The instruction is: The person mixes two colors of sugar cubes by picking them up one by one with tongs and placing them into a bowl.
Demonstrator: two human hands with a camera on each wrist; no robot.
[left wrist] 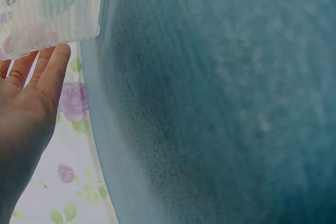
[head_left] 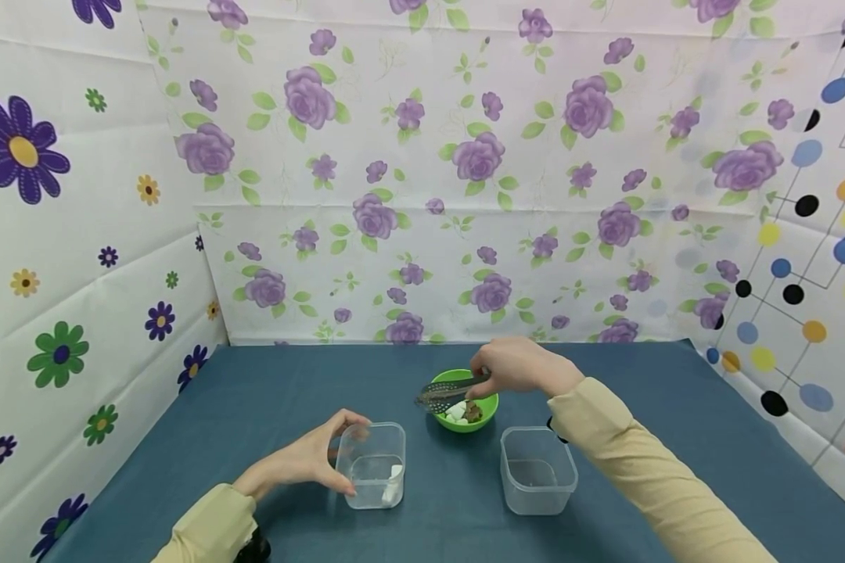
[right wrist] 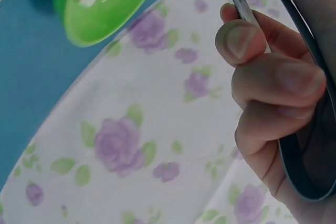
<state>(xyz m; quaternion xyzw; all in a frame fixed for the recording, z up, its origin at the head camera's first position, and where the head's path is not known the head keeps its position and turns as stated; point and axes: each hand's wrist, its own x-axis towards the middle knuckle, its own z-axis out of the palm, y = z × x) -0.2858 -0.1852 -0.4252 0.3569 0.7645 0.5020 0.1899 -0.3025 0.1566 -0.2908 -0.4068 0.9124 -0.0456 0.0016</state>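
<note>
My right hand (head_left: 517, 366) holds a pair of metal tongs (head_left: 442, 393) with perforated ends above a green bowl (head_left: 491, 410). White pieces (head_left: 458, 411) and brown pieces (head_left: 473, 412) lie in that bowl. In the right wrist view, fingers curl around the tongs (right wrist: 310, 182), whose ends are out of frame. My left hand (head_left: 310, 453) grips the left side of a clear plastic container (head_left: 372, 446), thumb in front and fingers behind. White pieces (head_left: 393, 485) lie at its right side. The left wrist view shows fingers (left wrist: 52, 72) against the container's ribbed wall (left wrist: 63, 9).
A second clear plastic container (head_left: 538, 473) stands below the right forearm, to the right of the bowl. Blue cloth (head_left: 458, 516) covers the table. Flower-printed sheets (head_left: 422, 180) hang behind and at the left, and a dotted sheet (head_left: 810, 258) hangs at the right.
</note>
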